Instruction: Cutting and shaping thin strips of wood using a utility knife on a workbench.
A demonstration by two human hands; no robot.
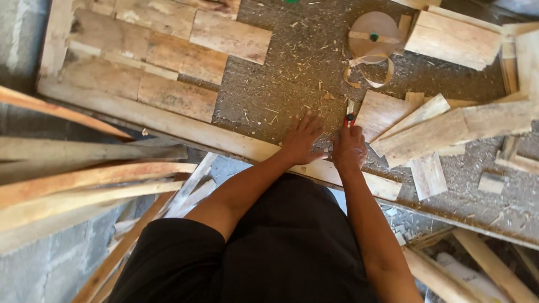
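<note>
Left hand [302, 140] flat, fingers spread, pressing the long plank [224, 145] at the bench edge. Right hand [348, 149] fisted around a red-handled cutter [350, 115], tip at the plank's far side, just beside the left fingers. Risk, as I read it: blade slips on sawdust, nicks left fingers. No packages, labels or signs visible; only a tan banding roll [373, 35] top centre.

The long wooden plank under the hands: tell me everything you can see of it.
The long wooden plank is pale, rough-sawn wood, lying flat along the near edge of the sawdust-strewn workbench and running diagonally from upper left to lower right. The left hand presses flat on it, fingers spread; the right hand rests beside, gripping a small red-handled tool. The arms hide part of it.
</note>
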